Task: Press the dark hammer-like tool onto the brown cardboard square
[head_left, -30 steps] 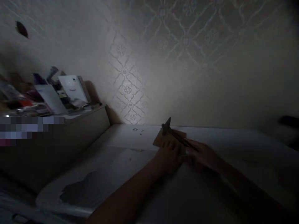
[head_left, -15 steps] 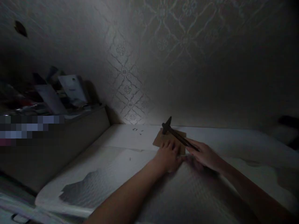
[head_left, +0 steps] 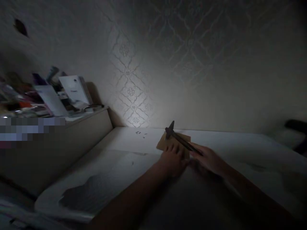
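A brown flat board, perhaps cardboard or thin wood (head_left: 161, 145), lies on the white table towards the wall. My left hand (head_left: 173, 161) rests on its near part, fingers stretched forward and slightly apart. In my right hand (head_left: 209, 159) is the handle of a hammer (head_left: 184, 142), with my fingers closed round it. The dark hammer head is over the far left part of the board, close to its surface; whether they touch I cannot tell. Something small and pale shows just under the head, too dim to name.
Several small dark slivers (head_left: 138, 132) lie on the white table (head_left: 124, 140) left of the board. A grey worn patch (head_left: 83, 195) marks the near left tabletop. At left, a raised shelf (head_left: 96, 119) carries a white box (head_left: 74, 89) and clutter. A patterned wall (head_left: 192, 95) stands behind.
The hammer head has shifted very slightly to the left over the board. My left hand stays in place. The light has changed, with the wall brighter and my arms darker.
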The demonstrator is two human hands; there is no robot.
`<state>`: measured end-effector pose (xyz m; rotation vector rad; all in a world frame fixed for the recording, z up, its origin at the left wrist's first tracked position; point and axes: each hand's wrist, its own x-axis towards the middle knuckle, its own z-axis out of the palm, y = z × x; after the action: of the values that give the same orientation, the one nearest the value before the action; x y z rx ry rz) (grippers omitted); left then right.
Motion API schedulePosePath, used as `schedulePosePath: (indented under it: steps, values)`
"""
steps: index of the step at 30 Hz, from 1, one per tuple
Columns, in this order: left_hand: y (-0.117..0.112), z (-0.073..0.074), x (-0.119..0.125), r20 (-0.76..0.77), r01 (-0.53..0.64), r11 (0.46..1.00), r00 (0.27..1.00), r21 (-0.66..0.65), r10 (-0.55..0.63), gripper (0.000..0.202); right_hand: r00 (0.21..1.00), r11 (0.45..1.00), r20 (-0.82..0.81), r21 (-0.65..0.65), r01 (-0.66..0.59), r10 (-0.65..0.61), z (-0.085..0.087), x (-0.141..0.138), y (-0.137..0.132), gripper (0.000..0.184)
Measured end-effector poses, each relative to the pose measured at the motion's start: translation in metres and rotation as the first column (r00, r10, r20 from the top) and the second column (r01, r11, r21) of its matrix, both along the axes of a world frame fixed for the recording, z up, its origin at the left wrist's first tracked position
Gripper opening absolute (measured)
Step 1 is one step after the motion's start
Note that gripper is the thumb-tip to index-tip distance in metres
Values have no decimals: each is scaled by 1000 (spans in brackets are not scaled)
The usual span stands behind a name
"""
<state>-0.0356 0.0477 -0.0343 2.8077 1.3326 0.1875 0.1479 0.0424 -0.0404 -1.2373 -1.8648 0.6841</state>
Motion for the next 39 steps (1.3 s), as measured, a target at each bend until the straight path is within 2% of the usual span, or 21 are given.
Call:
schedulePosePath:
  steps: [5, 14, 27, 30, 34, 39]
  values:
    - [0, 0, -1, -6, 10, 1000, 1000, 0, -10, 66, 1000, 999, -3, 48, 25, -25, -3, 1, 2, 40]
    - [-1, 1, -1, -12, 17, 1000, 1000, 18, -17, 65, 1000, 999, -18, 36, -6, 7, -2, 0, 1, 41]
    - [0, 1, -2, 0, 7, 1000, 1000, -13, -7, 67, 1000, 1000, -2, 12, 17, -17, 1, -1, -1, 42]
    - [0, -1, -2, 7, 16, 1000, 1000, 8, -16, 65, 1000, 999, -11, 33, 23, -22, 2, -1, -2, 41]
    - [1, -1, -2, 6, 17, 1000, 1000, 18, -17, 65, 1000, 1000, 2, -2, 20, -20, -1, 0, 0, 43]
    - [-1, 1, -1, -14, 13, 1000, 1000, 11, -13, 66, 1000, 997, -14, 82, 11, -10, -3, 0, 2, 39]
